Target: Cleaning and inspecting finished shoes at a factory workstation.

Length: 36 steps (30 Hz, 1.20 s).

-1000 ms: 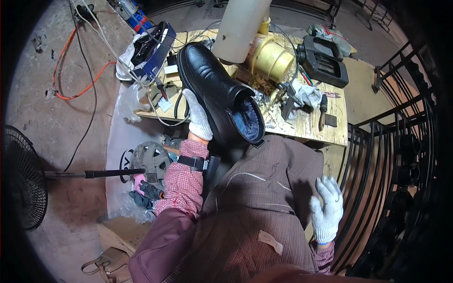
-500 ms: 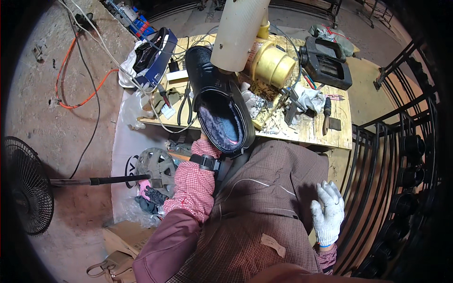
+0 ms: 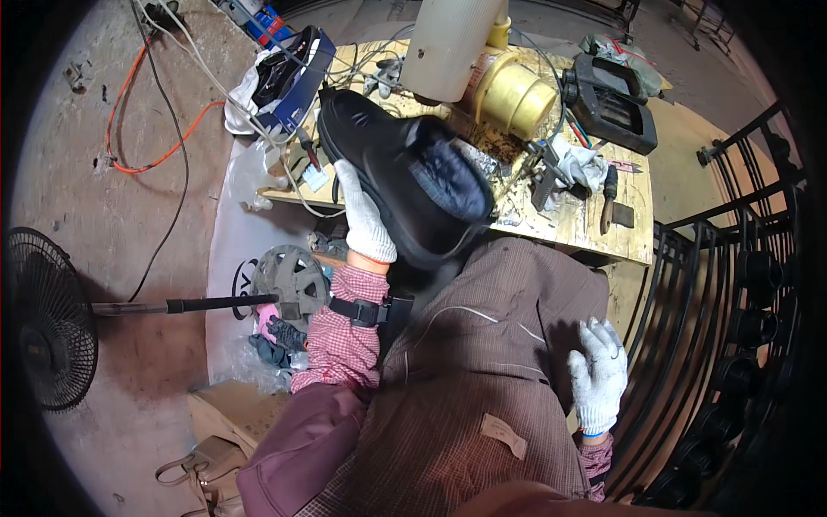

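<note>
A black shoe [image 3: 379, 146] with a fuzzy dark lining [image 3: 452, 185] is tilted over the front edge of the wooden bench, its opening toward the right and its toe pointing up and left. In a white knit glove, my left hand [image 3: 366, 220] grips the shoe along its left side near the sole. Some of its fingers are hidden behind the shoe. My right hand [image 3: 597, 376], also gloved in white, hangs beside my right thigh with nothing in it and its fingers extended.
On the bench [image 3: 551, 226] stand a yellow machine part [image 3: 514, 96] and a pale cylinder [image 3: 450, 52]. A wooden-handled brush [image 3: 609, 200], a white rag [image 3: 579, 164] and a black two-well tray [image 3: 612, 103] lie to the right. Black racks [image 3: 689, 284] flank me; a fan [image 3: 52, 319] is left.
The shoe has rolled and tilted, so its side now faces me and its opening has turned rightward. My left hand, formerly hidden beneath, shows at its side. My right hand has barely moved.
</note>
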Each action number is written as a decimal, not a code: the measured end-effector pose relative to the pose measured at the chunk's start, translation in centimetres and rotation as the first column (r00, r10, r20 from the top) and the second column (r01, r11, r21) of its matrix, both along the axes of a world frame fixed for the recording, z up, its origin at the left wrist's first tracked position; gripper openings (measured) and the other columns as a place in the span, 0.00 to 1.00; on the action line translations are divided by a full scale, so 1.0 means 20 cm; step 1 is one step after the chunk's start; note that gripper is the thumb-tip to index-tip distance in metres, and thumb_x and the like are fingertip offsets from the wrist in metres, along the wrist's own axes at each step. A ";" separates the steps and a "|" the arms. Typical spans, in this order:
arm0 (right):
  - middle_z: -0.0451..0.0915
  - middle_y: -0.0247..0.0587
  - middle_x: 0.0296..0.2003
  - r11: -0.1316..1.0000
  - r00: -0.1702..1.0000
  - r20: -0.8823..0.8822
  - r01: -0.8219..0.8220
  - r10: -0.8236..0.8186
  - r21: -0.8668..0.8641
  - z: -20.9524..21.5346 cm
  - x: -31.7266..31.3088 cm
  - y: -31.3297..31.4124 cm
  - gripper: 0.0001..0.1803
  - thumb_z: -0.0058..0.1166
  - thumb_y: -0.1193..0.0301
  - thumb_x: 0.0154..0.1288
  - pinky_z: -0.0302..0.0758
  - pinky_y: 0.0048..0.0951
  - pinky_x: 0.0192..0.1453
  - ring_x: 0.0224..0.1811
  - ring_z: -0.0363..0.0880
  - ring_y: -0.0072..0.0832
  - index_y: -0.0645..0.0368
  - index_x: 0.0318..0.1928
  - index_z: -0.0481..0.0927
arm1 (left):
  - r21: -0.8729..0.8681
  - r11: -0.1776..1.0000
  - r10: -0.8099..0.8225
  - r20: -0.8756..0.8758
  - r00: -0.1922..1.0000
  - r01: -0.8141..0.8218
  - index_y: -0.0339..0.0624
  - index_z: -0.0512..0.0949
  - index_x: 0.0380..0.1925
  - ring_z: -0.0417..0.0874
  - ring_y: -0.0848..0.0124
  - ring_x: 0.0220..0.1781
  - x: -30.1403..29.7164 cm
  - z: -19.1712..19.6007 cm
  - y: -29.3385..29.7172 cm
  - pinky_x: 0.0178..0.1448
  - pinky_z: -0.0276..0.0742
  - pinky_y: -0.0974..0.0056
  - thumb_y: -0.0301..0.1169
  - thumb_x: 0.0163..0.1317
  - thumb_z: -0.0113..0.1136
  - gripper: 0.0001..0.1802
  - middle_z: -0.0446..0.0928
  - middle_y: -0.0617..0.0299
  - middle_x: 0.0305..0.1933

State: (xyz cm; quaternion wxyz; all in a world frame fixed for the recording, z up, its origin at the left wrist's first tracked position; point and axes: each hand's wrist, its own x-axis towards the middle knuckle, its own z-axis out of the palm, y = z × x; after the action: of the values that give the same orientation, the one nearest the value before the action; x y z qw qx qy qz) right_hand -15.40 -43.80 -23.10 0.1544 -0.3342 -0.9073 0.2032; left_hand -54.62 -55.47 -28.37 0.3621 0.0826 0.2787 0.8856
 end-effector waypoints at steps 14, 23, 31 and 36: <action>0.82 0.45 0.56 0.998 0.998 -0.007 -0.055 0.055 0.043 -0.02 -0.05 0.07 0.21 0.66 0.68 0.60 0.72 0.46 0.68 0.64 0.76 0.50 0.56 0.55 0.85 | -0.403 0.656 0.441 -0.483 0.757 -0.639 0.45 0.32 0.81 0.65 0.56 0.76 -0.14 0.44 0.30 0.75 0.65 0.55 0.52 0.63 0.71 0.65 0.58 0.48 0.79; 0.82 0.44 0.57 0.967 0.956 -0.148 -0.250 0.254 0.045 0.02 -0.29 0.11 0.22 0.65 0.66 0.63 0.72 0.44 0.67 0.64 0.76 0.48 0.55 0.58 0.84 | -0.397 0.673 0.515 -0.353 0.781 -0.624 0.49 0.37 0.81 0.74 0.56 0.67 -0.13 0.36 0.20 0.66 0.77 0.47 0.40 0.63 0.73 0.60 0.65 0.53 0.74; 0.77 0.43 0.64 0.716 0.756 -0.140 -0.519 0.639 0.466 0.27 -0.82 0.07 0.38 0.63 0.68 0.55 0.76 0.43 0.61 0.62 0.77 0.47 0.53 0.69 0.73 | -0.385 0.799 0.376 -0.278 0.884 -0.461 0.49 0.43 0.81 0.71 0.59 0.69 0.23 0.36 0.06 0.69 0.74 0.54 0.45 0.67 0.68 0.53 0.64 0.55 0.75; 0.70 0.54 0.70 0.848 0.815 -0.235 -0.507 0.530 0.153 0.29 -0.42 0.09 0.40 0.65 0.56 0.61 0.73 0.47 0.67 0.65 0.76 0.54 0.55 0.72 0.70 | -0.295 0.955 -0.042 -0.124 0.991 0.004 0.47 0.64 0.73 0.70 0.57 0.72 0.52 0.26 -0.17 0.81 0.59 0.51 0.67 0.71 0.45 0.43 0.69 0.56 0.72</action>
State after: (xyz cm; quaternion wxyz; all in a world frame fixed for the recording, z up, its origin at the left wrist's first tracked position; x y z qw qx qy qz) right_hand -23.76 -41.90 -17.29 0.2284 -0.0371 -0.9420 0.2431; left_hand -44.24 -58.81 -23.11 0.3619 0.0880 0.4292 0.8228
